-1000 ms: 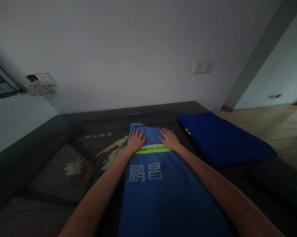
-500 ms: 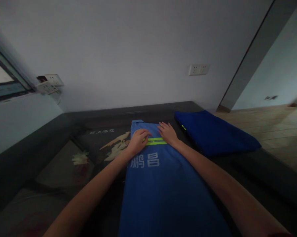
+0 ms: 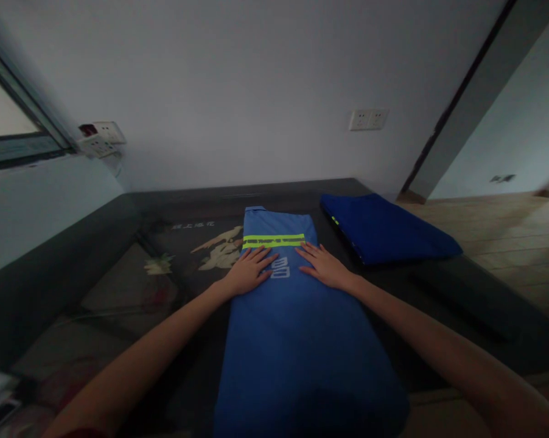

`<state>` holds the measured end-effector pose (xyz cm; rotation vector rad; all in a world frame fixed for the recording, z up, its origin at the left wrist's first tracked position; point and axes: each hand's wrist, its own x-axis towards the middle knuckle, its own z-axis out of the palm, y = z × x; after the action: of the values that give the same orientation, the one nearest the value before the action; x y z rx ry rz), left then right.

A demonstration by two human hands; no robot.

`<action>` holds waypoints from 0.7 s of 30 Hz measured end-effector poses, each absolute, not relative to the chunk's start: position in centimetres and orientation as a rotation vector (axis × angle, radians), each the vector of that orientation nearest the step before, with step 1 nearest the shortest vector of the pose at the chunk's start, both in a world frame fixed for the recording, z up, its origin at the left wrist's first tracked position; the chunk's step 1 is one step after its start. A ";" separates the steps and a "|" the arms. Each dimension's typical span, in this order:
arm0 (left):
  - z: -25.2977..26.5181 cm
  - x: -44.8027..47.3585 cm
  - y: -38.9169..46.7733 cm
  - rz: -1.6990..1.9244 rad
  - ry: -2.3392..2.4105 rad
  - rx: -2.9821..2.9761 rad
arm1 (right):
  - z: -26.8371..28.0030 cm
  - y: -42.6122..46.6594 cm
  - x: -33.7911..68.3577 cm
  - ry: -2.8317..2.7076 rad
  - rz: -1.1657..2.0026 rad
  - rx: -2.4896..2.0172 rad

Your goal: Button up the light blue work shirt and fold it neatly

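Note:
A blue work jacket, folded long and narrow, lies on the dark tabletop with its far end toward the wall. Across it runs a yellow-green reflective stripe, with white printed characters just below, partly covered by my fingers. My left hand rests flat on the jacket's left edge, fingers spread below the stripe. On the right edge lies my right hand, also flat, its fingertips pointing in toward the lettering. Neither hand grips the cloth.
To the right, a darker blue folded garment lies on the dark table. A dark flat bar-like piece is near it. Wall sockets sit above the table, and a socket strip hangs at the left corner.
Both hands have slid down the jacket toward me, from the reflective stripe to the lettering. My left fingers have spread out flat. The camera view has shifted slightly.

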<state>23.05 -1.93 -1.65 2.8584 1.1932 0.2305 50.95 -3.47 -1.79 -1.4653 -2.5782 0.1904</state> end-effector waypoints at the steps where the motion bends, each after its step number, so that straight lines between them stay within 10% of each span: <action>1: -1.6 23.1 -1.9 0.219 1.191 2.868 | -1.8 -3.5 51.0 -2.580 0.184 -1.466; 21: -0.6 23.0 -3.4 0.590 1.211 2.815 | -1.6 -3.7 51.0 -2.514 0.206 -1.460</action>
<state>23.05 -3.41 -0.63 2.8147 1.2115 0.5904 51.00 -3.70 -1.60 -1.4597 -2.5138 0.2055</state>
